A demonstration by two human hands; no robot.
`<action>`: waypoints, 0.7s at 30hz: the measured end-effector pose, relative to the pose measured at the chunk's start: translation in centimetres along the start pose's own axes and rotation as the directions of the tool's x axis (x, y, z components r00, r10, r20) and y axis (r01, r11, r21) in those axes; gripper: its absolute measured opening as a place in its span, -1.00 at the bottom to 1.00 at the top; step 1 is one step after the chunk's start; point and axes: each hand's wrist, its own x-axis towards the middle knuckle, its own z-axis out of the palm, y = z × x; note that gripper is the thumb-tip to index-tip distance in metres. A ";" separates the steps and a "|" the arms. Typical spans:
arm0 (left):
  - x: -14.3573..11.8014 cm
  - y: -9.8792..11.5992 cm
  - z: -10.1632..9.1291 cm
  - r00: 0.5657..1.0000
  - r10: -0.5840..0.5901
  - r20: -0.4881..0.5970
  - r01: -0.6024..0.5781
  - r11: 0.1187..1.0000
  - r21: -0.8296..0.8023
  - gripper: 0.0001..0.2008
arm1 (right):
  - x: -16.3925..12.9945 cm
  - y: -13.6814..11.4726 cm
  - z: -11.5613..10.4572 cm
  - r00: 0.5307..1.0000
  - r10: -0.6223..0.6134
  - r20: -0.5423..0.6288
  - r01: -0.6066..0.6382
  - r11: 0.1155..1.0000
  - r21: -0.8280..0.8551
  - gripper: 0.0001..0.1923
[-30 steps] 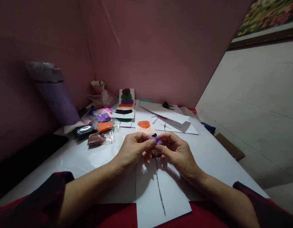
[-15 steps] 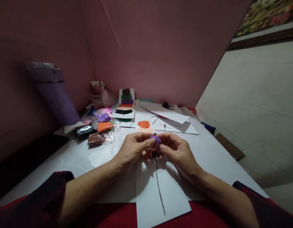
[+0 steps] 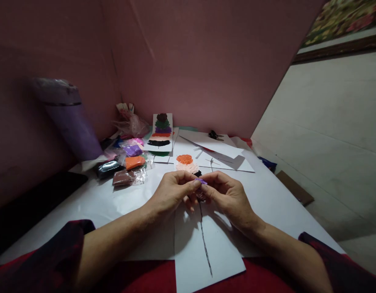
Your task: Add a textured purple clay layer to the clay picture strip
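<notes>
My left hand [image 3: 172, 191] and my right hand [image 3: 226, 194] meet fingertip to fingertip over a white sheet [image 3: 206, 248] that bears a dark drawn line. Both pinch a small piece of purple clay [image 3: 201, 181], mostly hidden between the thumbs and fingers. Just beyond the hands, the sheet carries an orange and pale peach clay patch [image 3: 186, 162]. Under my fingers a dark patch of clay sits at the top of the line, largely covered.
Bags of clay in purple, orange, brown and black [image 3: 127, 165] lie at the left. A card with stacked colour bands [image 3: 160, 132] stands at the back, loose white papers [image 3: 218, 154] to its right. A purple cylinder [image 3: 68, 120] stands far left.
The purple clay has been pressed flatter and lower between my fingertips; less of it shows. My hands stay in the same place.
</notes>
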 end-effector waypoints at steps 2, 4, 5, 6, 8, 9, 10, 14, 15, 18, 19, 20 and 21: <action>0.0 0.0 0.2 1.000 0.007 -0.024 -0.006 1.000 0.013 -0.72 | -0.1 -0.1 0.0 1.000 0.024 -0.013 -0.024 1.000 -0.013 -0.83; 0.1 -0.1 0.3 0.998 0.012 -0.064 -0.012 1.000 0.011 -0.75 | 0.0 -0.2 0.0 0.998 0.045 -0.050 -0.046 0.999 -0.016 -0.82; 0.1 -0.1 0.3 0.995 0.019 -0.094 -0.019 1.000 0.002 -0.77 | 0.0 -0.1 -0.1 0.996 0.048 -0.078 -0.049 0.999 -0.009 -0.82; 0.1 -0.2 0.3 0.991 0.033 -0.127 -0.035 0.999 -0.016 -0.78 | 0.1 0.0 -0.2 0.993 0.047 -0.112 -0.047 0.999 0.004 -0.83; 0.2 -0.3 0.2 0.980 0.066 -0.190 -0.080 0.995 -0.065 -0.80 | 0.3 0.3 -0.5 0.982 0.054 -0.183 -0.047 0.998 0.042 -0.85; 0.2 -0.3 0.1 0.973 0.077 -0.219 -0.098 0.991 -0.091 -0.80 | 0.5 0.5 -0.6 0.975 0.068 -0.210 -0.056 0.996 0.066 -0.85; 0.2 -0.3 0.0 0.968 0.077 -0.240 -0.107 0.988 -0.116 -0.79 | 0.6 0.7 -0.8 0.969 0.086 -0.230 -0.066 0.994 0.090 -0.84; 0.1 -0.3 -0.3 0.975 0.027 -0.219 -0.069 0.980 -0.185 -0.73 | 0.8 1.0 -0.8 0.970 0.122 -0.212 -0.094 0.986 0.137 -0.77; 0.1 -0.3 -0.3 0.981 0.019 -0.196 -0.058 0.980 -0.192 -0.70 | 0.7 0.9 -0.7 0.975 0.121 -0.189 -0.095 0.986 0.140 -0.75; 0.0 -0.3 -0.2 0.996 0.006 -0.090 -0.020 0.988 -0.155 -0.66 | 0.3 0.4 -0.2 0.991 0.095 -0.097 -0.081 0.986 0.142 -0.75; 0.0 -0.3 -0.2 0.998 0.006 -0.057 -0.013 0.992 -0.129 -0.67 | 0.2 0.2 -0.1 0.994 0.080 -0.069 -0.070 0.988 0.135 -0.76; 0.0 -0.3 -0.2 0.999 0.008 -0.035 -0.012 0.994 -0.107 -0.69 | 0.2 0.0 0.0 0.997 0.063 -0.050 -0.057 0.991 0.119 -0.76; 0.1 -0.4 -0.2 1.000 0.012 -0.028 -0.015 0.996 -0.091 -0.71 | 0.1 -0.1 0.0 0.998 0.048 -0.038 -0.045 0.994 0.095 -0.77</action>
